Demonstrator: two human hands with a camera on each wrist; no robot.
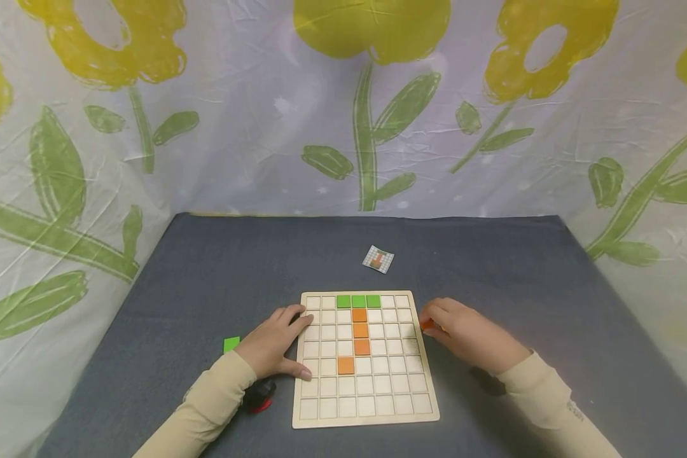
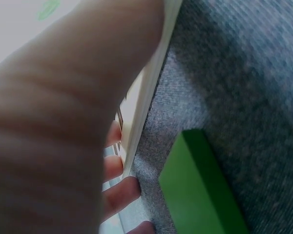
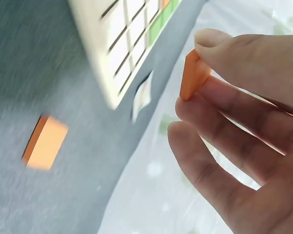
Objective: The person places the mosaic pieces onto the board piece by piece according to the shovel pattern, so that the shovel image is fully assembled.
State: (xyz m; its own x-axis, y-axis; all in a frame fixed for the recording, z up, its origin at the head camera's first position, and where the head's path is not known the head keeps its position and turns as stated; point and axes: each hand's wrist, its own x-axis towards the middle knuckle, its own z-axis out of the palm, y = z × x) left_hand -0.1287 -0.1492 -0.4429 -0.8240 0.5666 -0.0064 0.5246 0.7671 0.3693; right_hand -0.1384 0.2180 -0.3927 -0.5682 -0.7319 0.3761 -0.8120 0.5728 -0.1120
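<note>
A pale square wooden board (image 1: pixel 332 407) divided into a grid lies in front of me. Three green tiles (image 1: pixel 358 301) fill part of its top row. Below the middle green one runs a column of three orange tiles (image 1: pixel 360 331), and another orange tile (image 1: pixel 346 366) sits a row lower, one column to the left. My left hand (image 1: pixel 275 343), thumb and fingers spread, rests on the board's left edge. Just off the right edge, my right hand (image 1: pixel 460 331) pinches an orange tile (image 3: pixel 193 75) between thumb and fingers.
A loose green tile (image 1: pixel 231 344) lies left of the board, beside my left wrist. One more orange tile (image 3: pixel 46 144) is on the dark cloth near my right hand. Behind the board is a small card (image 1: pixel 378 259) with a grid picture. A black-and-red object (image 1: pixel 259 395) shows below my left wrist.
</note>
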